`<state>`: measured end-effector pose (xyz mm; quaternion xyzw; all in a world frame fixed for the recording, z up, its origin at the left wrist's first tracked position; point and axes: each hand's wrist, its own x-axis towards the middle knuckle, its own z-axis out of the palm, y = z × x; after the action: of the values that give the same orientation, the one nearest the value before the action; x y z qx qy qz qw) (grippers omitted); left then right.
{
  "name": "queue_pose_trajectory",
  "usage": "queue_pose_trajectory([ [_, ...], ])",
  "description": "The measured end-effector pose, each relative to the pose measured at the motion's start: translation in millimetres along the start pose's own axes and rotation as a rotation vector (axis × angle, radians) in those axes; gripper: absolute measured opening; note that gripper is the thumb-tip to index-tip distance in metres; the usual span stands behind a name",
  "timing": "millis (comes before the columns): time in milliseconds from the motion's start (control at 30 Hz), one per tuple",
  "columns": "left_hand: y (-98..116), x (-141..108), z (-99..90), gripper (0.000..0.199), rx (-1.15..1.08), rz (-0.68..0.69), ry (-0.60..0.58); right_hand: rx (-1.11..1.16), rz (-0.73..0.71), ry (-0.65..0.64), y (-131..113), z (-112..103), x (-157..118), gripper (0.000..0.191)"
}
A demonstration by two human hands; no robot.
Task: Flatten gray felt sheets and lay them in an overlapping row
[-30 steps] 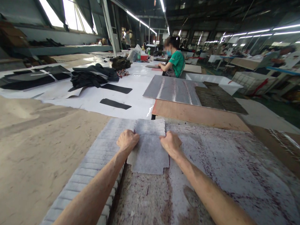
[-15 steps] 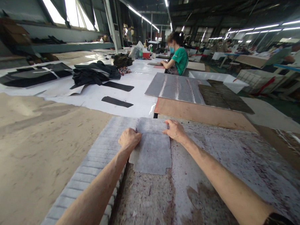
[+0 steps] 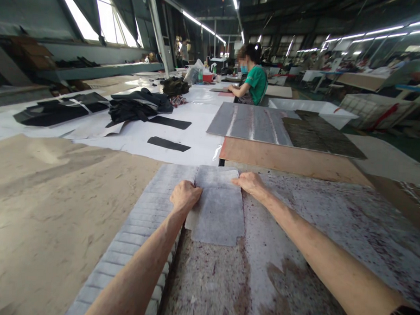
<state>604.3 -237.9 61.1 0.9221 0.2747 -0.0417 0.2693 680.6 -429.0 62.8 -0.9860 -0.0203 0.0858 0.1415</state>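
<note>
A light grey fabric piece [image 3: 217, 218] with notched lower corners lies flat on the stained board [image 3: 207, 287]. My left hand [image 3: 185, 193] is closed on its left edge, thumb toward the piece. At the upper right edge, my right hand [image 3: 250, 183] pinches the same piece between thumb and finger. Left of it runs a row of overlapping grey pieces [image 3: 122, 246], partly under my left forearm. Some of the left fingertips are hidden.
Black fabric [image 3: 139, 105] is piled on the white table beyond, near two dark strips [image 3: 169, 144]. A grey board [image 3: 246, 122] lies behind my right hand. A person in green [image 3: 256, 85] sits farther back. Brown paper [image 3: 61, 216] covers the left.
The right hand's fingers have come down and closed on the fabric's upper right edge. The left hand stays at the left edge. The whole view has shifted slightly.
</note>
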Motion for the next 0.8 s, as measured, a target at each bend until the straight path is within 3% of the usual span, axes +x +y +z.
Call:
queue_pose_trajectory([
  [167,-1.8,3.5,0.3,0.015,-0.001,0.007,-0.009,-0.002,0.065,0.017,-9.7,0.5,-12.0,0.021],
  [533,-0.6,6.3,-3.6,0.017,0.003,0.007,-0.034,0.023,0.066,-0.005,-9.9,-3.6,-10.0,0.020],
  [800,1.9,-2.3,1.3,0.019,0.047,0.009,0.036,0.012,0.085,0.019,-11.4,-0.2,-12.7,0.022],
])
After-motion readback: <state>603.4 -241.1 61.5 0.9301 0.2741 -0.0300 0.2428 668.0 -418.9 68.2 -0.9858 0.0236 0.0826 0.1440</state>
